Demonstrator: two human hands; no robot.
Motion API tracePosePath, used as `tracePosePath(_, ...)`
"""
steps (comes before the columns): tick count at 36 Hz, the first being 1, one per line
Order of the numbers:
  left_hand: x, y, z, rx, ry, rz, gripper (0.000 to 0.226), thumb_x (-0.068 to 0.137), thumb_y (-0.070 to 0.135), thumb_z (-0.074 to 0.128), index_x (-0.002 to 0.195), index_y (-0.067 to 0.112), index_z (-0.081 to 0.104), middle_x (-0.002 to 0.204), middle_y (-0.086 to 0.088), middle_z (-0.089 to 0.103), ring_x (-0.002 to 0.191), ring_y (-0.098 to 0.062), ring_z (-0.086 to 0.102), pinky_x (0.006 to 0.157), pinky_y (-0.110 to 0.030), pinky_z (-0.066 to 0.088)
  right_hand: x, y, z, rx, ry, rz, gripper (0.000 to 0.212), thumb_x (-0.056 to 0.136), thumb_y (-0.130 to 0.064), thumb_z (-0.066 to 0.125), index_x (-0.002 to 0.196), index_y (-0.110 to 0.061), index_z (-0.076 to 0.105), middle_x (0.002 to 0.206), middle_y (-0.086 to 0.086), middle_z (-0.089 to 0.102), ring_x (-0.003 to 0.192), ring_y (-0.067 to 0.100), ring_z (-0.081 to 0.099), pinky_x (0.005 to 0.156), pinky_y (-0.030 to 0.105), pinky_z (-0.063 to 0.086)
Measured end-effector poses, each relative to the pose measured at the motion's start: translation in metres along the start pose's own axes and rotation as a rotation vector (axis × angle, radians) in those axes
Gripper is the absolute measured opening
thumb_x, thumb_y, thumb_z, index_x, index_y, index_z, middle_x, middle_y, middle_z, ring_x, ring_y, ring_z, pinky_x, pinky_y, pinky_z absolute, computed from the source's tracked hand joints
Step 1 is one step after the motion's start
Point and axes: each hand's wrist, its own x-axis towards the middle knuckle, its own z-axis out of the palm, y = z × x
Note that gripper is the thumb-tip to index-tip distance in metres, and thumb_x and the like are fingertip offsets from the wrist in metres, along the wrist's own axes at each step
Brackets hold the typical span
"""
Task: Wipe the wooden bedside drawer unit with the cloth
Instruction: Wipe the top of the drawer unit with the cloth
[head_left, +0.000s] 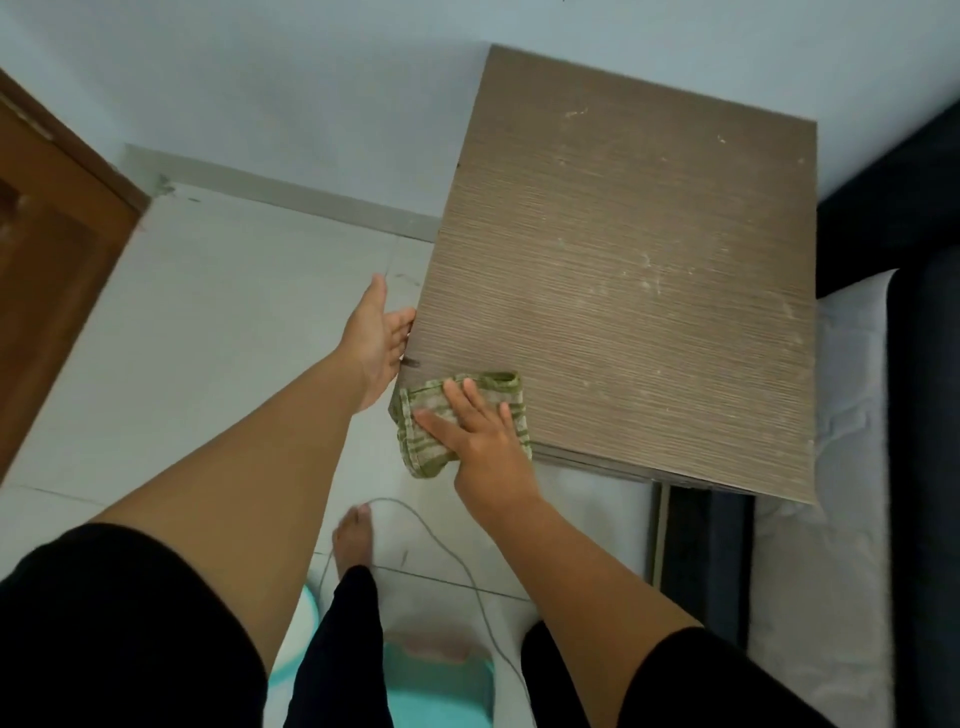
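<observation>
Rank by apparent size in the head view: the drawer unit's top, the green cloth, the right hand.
1. Drawer unit's top, largest by far.
2. Green cloth and right hand: they look alike, and the hand hides part of the cloth, so no ranking.

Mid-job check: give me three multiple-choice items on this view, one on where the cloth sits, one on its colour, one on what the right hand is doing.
1. Where on the drawer unit does the cloth lie?
A. far corner by the wall
B. near left corner of the top
C. on the floor

2. What colour is the cloth?
A. green with pale stripes
B. plain red
C. dark blue

3. How does the right hand meet the cloth?
A. lifted clear of it
B. bunching it in a fist
C. pressing it flat with straight fingers

Answers:
1 B, the cloth overhangs the near left corner, beside the left hand at the unit's side edge.
2 A, green bands on a paler weave show.
3 C, the fingers lie spread on top of it.
</observation>
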Motion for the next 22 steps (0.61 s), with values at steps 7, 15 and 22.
tracePosePath(7,-0.003,-0.001,0.003,0.126,0.111,0.046,0.07,0.097,0.054,0.015,0.145,0.006,0.032,0.153,-0.008,0.033,0.143,-0.021,0.027,0.119,-0.036,0.014,-0.029,0.005,-0.004,0.048,0.009,-0.016,0.072,0.076,0.018,0.043,0.134,-0.025,0.051,0.151,0.006,0.035,0.143,0.024,0.026,0.117,0.042,0.021)
tracePosePath(15,0.024,0.06,0.031,0.306,0.278,0.264,0.056,0.095,0.049,0.022,0.122,0.02,0.061,0.133,-0.001,0.058,0.126,-0.019,0.049,0.101,-0.032,0.03,0.023,0.023,-0.077,0.029,0.355,-0.092,0.061,0.063,0.006,0.052,0.119,-0.016,0.063,0.118,0.017,0.064,0.1,0.034,0.066,0.075,0.043,0.058)
tracePosePath(22,0.047,0.109,0.079,0.652,0.378,0.426,0.042,0.099,0.03,0.025,0.116,0.015,0.061,0.132,-0.014,0.055,0.12,-0.031,0.048,0.099,-0.034,0.035,0.108,0.048,-0.153,-0.088,0.508,-0.076,0.062,0.074,0.005,0.052,0.129,-0.024,0.052,0.128,0.017,0.058,0.111,0.034,0.059,0.088,0.04,0.053)
